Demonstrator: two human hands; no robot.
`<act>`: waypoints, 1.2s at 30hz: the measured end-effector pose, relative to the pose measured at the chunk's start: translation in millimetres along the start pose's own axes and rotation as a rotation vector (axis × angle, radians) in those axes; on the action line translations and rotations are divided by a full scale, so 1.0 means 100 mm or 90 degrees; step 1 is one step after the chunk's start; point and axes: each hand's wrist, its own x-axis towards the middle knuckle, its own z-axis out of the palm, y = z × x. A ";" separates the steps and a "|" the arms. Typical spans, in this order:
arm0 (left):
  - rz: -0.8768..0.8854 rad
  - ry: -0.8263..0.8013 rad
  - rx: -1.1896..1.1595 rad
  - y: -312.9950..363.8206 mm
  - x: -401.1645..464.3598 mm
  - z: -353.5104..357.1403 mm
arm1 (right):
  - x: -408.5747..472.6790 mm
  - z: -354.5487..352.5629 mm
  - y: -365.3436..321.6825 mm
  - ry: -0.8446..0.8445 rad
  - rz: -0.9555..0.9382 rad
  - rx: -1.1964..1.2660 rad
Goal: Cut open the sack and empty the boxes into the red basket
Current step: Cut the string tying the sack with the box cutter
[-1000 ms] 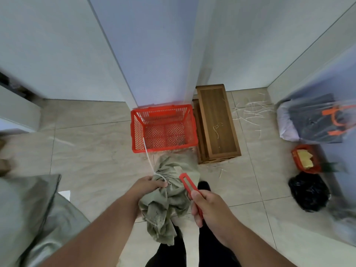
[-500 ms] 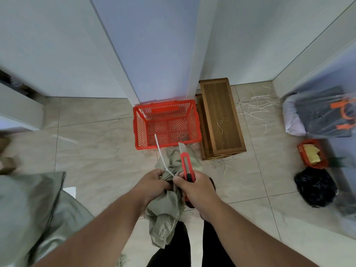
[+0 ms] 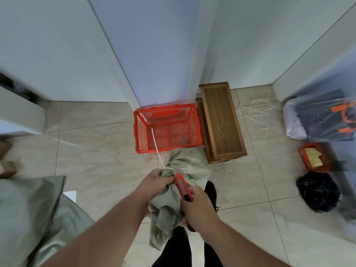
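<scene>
The left hand is clenched around the bunched neck of a grey-green woven sack, its grip just below the white cord that ties the neck shut. The right hand grasps a red utility knife by its lower end, fingers curled round the handle; the knife's upper end lies against the gathered cloth just beside the left hand. Whether the blade is out cannot be told. The cord's loose end runs up and away from the knot, across the front wall of a red plastic lattice basket that stands on the beige tiled floor just beyond the sack, against the corner of a white wall. The sack's top flares between the knot and the basket, touching its front edge; the rest hangs down in folds in front of the person's dark trousers. No boxes are visible in the basket.

Right of the basket, touching it, lies a brown wooden crate. White cord scraps are scattered on the tiles beyond it. Further right are a clear plastic bag holding dark cloth with orange straps, a small red tray with yellow contents and a black plastic bag. A second grey-green sack lies at the lower left.
</scene>
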 end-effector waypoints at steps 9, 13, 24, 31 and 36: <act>-0.005 -0.073 0.004 -0.09 0.00 0.07 | 0.25 -0.12 -0.29 0.056 -0.132 -0.108; -0.010 -0.172 0.098 -0.03 0.04 -0.04 | 0.36 -0.17 -0.36 0.053 -0.146 -0.203; 0.295 0.085 0.648 -0.03 -0.06 0.03 | 0.48 -0.20 -0.41 0.063 -0.171 -0.382; 0.247 -0.003 0.499 -0.10 0.11 -0.02 | 0.53 -0.31 -0.37 0.063 -0.190 -0.457; 0.230 0.076 0.359 -0.09 0.14 0.05 | 0.43 -0.31 -0.39 0.082 -0.174 -0.353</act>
